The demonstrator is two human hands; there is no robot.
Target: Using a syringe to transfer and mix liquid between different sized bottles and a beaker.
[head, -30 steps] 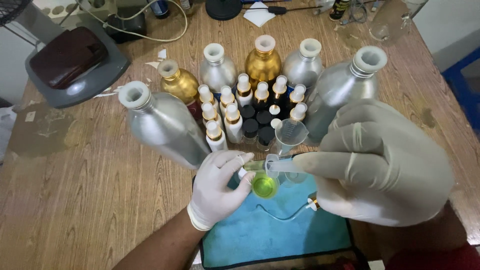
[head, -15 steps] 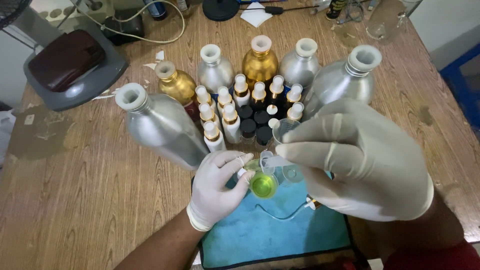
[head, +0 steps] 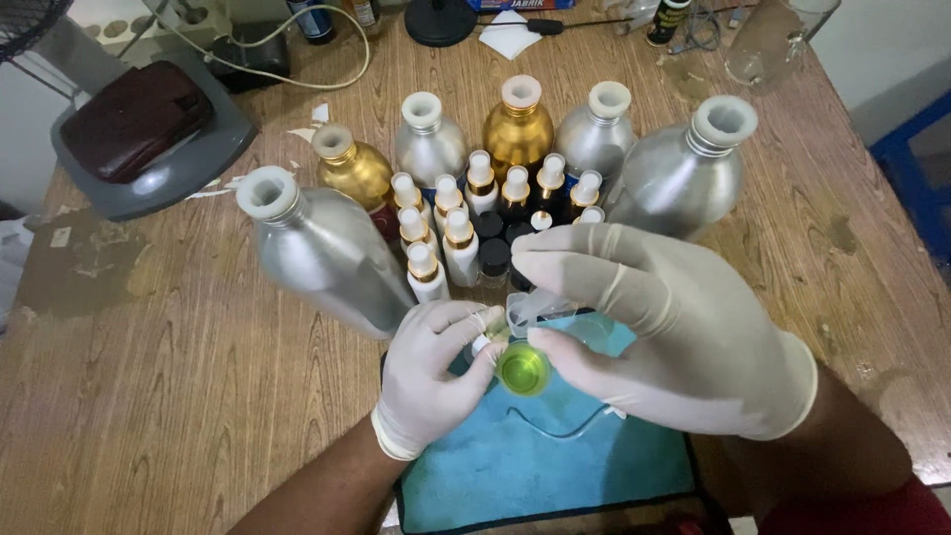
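Overall light: bright, even, slightly cool; source not in view.
Shadows: soft and short, falling beneath the right hand [head: 674,337] onto the blue mat [head: 555,466] and wooden table [head: 149,396].
Glare: broad highlights ran along the large silver bottle [head: 317,253]; a smaller sheen showed on the gold bottle [head: 517,134].
White gloves: near overexposed on the left hand [head: 431,372] (creases were faint).
Focus: centre was sharp; wood grain was readable.
Edges: wide-angle bowing, with the outer bottles leaning outward.
Corners: slightly softer and dimmer.
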